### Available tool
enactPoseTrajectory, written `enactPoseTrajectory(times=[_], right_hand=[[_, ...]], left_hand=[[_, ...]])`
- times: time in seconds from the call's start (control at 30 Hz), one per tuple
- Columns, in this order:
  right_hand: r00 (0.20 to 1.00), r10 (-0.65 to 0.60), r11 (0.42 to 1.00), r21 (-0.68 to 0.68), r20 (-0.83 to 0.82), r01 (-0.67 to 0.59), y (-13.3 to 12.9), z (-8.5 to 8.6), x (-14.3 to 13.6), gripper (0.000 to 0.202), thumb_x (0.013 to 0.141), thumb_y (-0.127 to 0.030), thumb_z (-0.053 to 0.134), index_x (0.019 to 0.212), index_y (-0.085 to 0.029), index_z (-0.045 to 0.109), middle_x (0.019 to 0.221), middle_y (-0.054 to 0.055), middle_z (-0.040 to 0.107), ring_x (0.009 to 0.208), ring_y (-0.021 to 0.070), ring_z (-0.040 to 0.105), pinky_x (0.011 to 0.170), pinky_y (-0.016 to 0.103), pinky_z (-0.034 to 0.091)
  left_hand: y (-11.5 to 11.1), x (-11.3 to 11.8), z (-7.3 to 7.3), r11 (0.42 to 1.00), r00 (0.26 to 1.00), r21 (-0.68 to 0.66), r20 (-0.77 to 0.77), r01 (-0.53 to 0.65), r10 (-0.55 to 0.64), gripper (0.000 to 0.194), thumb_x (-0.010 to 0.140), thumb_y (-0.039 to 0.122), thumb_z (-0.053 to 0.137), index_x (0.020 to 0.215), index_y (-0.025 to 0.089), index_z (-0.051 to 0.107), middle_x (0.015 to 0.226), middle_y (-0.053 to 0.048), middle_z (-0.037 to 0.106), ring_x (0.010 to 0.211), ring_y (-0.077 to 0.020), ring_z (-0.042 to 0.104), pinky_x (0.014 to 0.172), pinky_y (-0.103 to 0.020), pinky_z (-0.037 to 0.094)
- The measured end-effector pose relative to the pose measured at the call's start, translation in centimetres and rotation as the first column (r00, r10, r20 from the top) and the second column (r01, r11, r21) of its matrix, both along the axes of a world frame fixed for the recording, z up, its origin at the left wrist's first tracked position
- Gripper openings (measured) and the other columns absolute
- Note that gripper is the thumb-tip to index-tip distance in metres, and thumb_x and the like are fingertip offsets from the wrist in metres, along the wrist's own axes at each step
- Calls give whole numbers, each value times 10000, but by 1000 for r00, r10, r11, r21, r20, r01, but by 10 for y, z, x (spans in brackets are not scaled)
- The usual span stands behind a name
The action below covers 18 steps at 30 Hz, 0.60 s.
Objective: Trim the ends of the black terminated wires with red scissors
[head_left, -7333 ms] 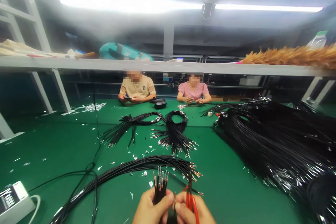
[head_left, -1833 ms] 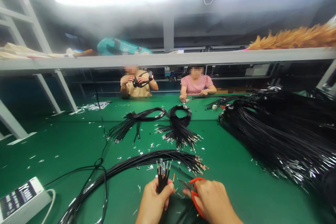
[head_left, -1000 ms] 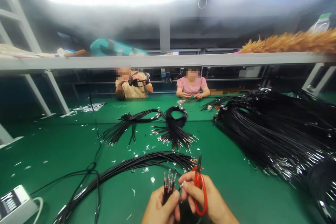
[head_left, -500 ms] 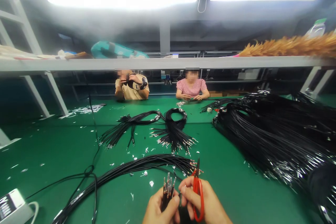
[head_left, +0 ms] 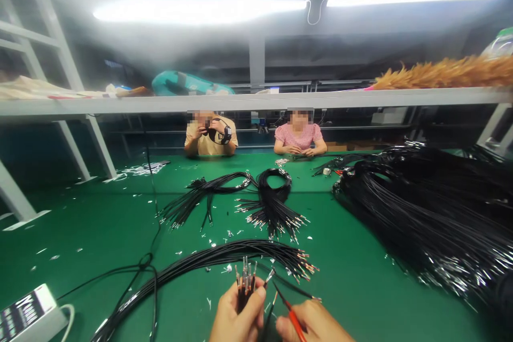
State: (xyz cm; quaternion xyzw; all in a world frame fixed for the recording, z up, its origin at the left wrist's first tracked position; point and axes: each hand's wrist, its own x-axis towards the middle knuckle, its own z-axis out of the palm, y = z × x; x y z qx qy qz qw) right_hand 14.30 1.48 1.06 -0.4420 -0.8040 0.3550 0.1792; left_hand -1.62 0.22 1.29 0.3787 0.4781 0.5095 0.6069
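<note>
A small bunch of black cables (head_left: 246,295) with bare, shiny ends pointing up is held in my left hand (head_left: 238,312). Its thumb and fingers are closed round them. My right hand (head_left: 315,323), just to the right, grips red-handled scissors (head_left: 295,321), whose dark blades point up and left toward the bunch. One cable with a coppery tip (head_left: 273,302) stands between my hands. Behind them, a long bundle of black cables (head_left: 208,256) curves across the green table, its stripped ends at the right.
Two coiled cable bundles (head_left: 276,200) lie farther back, and a large black cable pile (head_left: 420,208) fills the right. A white box (head_left: 34,312) sits at lower left. Two people sit across the green table (head_left: 100,224), under a shelf (head_left: 280,99). White scraps are scattered about.
The view has shifted, so the scene sits farther right. My right hand has moved lower and a little away from my left; the scissors now tilt up and left instead of standing upright.
</note>
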Motion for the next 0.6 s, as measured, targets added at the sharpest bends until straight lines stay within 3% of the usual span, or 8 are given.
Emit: enactPoseTrajectory(times=[0.3,0.6], right_hand=[[993,-1,1000,-5,-118,0,3,-14,5,611,766,-659,303,484,-155,502,449,-42,361,417,71,253,386,200,200],[999,-19,999,27,-25,20,3,-9,5,591,767,-637,334,435,-160,440,431,-43,339,416,74,245,383,208,178]], left_hand=[[1,2,-4,1000,1000,5,15,14,-14,490,555,531,671,830,142,553,356,92,447,249,5,219,284,-150,85],[0,4,-5,999,999,21,-15,-31,31,473,549,512,687,814,142,560,361,95,448,248,8,219,286,-149,89]])
